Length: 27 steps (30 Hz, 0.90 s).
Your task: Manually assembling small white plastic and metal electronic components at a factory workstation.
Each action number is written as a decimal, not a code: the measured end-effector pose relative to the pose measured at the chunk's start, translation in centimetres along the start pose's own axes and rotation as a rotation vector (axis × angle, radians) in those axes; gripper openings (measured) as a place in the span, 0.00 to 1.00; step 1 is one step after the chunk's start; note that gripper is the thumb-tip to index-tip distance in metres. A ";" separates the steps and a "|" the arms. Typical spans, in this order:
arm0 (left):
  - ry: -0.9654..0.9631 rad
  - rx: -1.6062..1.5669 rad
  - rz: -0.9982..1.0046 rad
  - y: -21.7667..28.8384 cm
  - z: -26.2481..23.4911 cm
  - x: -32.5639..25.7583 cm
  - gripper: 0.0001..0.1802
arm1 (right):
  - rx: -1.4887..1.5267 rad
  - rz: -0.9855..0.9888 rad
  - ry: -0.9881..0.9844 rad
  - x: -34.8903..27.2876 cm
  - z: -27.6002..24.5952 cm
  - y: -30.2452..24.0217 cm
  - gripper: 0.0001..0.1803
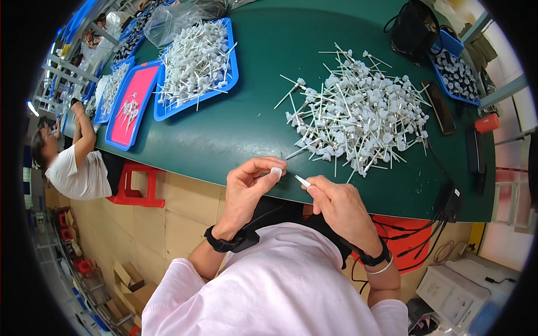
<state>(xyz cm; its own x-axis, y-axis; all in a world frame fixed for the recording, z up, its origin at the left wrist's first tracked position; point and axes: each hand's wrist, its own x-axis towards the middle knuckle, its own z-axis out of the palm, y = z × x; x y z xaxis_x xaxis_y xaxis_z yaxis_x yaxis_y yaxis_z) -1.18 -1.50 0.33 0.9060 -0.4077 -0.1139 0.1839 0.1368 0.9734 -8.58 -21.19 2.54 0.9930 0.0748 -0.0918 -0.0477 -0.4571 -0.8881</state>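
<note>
Green table (260, 134), heaped white stemmed pieces (364, 115), blue trays (234, 73), phone (439, 108)

The left hand (245, 189) pinches a white piece (277, 172), the right hand (343, 205) a slender item (303, 181).

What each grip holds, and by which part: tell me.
Left grip: a small white piece, pinched at its left side. Right grip: a slim pale piece, held by its right end.
</note>
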 end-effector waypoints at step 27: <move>0.045 -0.041 -0.147 1.1 -0.8 0.4 0.11 | 0.071 0.103 -0.015 0.0 1.5 2.8 0.11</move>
<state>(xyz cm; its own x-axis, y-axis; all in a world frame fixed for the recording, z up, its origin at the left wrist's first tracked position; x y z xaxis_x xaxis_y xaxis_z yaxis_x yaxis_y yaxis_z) -0.35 -0.81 1.16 0.8841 -0.3851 -0.2646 0.3307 0.1156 0.9366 -8.85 -21.11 -0.63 0.9807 0.0436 -0.1906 -0.1577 -0.3994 -0.9031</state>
